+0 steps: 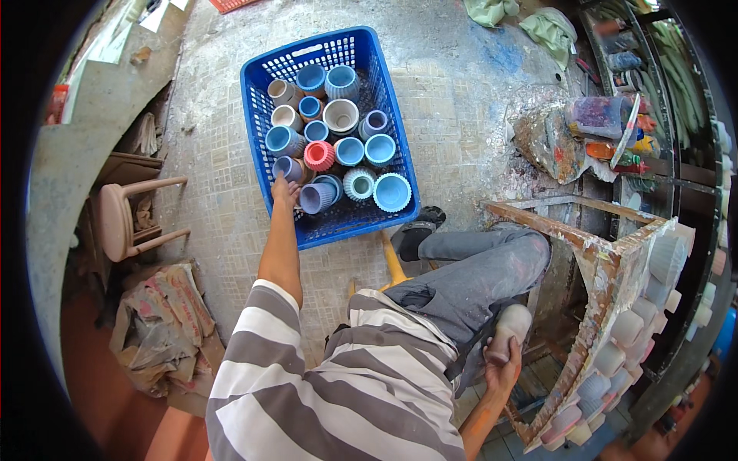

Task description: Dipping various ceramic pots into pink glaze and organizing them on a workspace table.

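Observation:
At the near left corner of a blue plastic basket (407, 201), my left hand (285, 190) has its fingers against a lavender pot (287, 167), seemingly gripping its side. Another lavender pot (314, 198) lies tilted beside it. Several small pots fill the basket, mostly blue inside; among them are a red ribbed pot (319, 156) and a white-rimmed pot (340, 116). Low on the right, by my leg, my right hand (503, 372) is closed round a pale, dusty brown pot (509, 332). The underside of that grip is hidden.
A wooden rack (600, 323) with several pale pots stands at my right. Beyond it are a paint-stained container (596, 117) and bottles. A pinkish stool (114, 223) and crumpled paper sacks (165, 323) sit at the left. Yellow legs (393, 261) show beneath me.

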The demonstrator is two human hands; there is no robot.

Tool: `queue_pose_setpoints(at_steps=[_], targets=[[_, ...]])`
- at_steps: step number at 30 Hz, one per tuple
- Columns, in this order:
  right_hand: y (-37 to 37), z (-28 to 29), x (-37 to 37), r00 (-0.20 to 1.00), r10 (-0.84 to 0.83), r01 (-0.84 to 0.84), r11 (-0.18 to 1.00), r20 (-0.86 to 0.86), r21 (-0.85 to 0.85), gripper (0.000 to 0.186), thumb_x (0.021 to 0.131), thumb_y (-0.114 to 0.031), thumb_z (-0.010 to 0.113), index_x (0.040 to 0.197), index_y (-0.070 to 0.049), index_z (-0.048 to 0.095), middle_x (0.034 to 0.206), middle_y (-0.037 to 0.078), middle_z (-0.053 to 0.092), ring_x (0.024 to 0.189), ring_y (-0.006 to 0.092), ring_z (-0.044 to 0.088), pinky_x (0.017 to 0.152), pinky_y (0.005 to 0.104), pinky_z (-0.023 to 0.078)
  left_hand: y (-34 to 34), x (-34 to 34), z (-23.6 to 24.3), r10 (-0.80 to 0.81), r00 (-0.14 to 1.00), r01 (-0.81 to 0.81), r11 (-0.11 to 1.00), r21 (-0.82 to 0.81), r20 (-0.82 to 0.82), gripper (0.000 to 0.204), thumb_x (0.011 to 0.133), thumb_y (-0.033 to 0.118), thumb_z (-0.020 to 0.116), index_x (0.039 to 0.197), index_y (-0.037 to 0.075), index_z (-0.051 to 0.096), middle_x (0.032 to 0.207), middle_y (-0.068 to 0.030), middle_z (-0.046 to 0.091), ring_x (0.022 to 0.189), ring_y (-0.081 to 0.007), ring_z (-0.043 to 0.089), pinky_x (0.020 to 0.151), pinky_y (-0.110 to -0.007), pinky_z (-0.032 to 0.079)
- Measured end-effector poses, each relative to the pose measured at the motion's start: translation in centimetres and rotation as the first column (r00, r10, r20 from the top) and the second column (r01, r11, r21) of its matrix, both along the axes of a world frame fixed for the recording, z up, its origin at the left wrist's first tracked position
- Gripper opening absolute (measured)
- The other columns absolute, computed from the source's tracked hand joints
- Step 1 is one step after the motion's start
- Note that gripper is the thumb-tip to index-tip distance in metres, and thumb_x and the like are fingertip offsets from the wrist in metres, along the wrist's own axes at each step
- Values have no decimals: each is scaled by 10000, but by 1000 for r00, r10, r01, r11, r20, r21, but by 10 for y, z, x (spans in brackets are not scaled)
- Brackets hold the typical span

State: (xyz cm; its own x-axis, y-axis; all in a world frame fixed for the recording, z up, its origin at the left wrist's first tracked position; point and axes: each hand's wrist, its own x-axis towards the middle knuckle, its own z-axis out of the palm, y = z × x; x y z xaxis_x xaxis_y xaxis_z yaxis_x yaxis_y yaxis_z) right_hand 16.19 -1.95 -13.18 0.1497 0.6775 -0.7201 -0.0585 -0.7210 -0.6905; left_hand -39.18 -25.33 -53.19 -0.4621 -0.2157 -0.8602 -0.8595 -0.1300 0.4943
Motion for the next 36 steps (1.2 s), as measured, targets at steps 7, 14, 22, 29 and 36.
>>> queue_pose_setpoints(at_steps=[7, 14, 22, 29, 36], targets=[[2, 13, -6, 987, -46, 53, 998, -154, 43, 517, 924, -232, 693, 1357, -111, 437, 1145, 145, 612, 876, 330, 675, 677, 452, 572, -39, 55, -18, -360, 927, 336, 922, -194, -102, 338, 959, 250, 621, 1155, -23, 591, 814, -112, 657, 491, -180, 573, 406, -279, 456], [-7, 5, 15, 983, -70, 79, 996, -172, 44, 497, 935, -238, 678, 1354, -116, 440, 1129, 139, 623, 872, 327, 675, 678, 453, 572, 0, 81, -3, -677, 734, 631, 650, -423, 55, 373, 934, 211, 644, 1254, 36, 569, 962, -129, 688, 643, -250, 695, 508, -341, 596], [-28, -13, 32, 947, -239, 240, 970, -216, -21, 497, 922, -243, 698, 1337, -92, 470, 1136, 152, 645, 883, 327, 676, 674, 450, 568, 42, 84, 6, -737, 676, 669, 619, -412, -11, 274, 829, 86, 573, 1031, -68, 676, 827, -192, 677, 610, -316, 688, 416, -414, 541], [-25, -10, 27, 970, -193, 198, 980, -150, 14, 453, 930, -252, 693, 1307, -88, 504, 1122, 142, 653, 893, 315, 675, 681, 435, 568, 27, 80, 1, -440, 887, 406, 888, -213, -141, 284, 872, 16, 522, 1144, 0, 606, 974, -175, 662, 762, -316, 678, 595, -490, 592], [-14, -10, 24, 965, -192, 195, 981, -176, -1, 462, 927, -237, 693, 1312, -94, 480, 1131, 146, 643, 890, 337, 676, 672, 452, 568, 8, 84, 9, -268, 963, 270, 961, 60, -43, 464, 897, 13, 478, 1348, 112, 438, 1293, -176, 554, 1106, -387, 620, 896, -606, 557]])
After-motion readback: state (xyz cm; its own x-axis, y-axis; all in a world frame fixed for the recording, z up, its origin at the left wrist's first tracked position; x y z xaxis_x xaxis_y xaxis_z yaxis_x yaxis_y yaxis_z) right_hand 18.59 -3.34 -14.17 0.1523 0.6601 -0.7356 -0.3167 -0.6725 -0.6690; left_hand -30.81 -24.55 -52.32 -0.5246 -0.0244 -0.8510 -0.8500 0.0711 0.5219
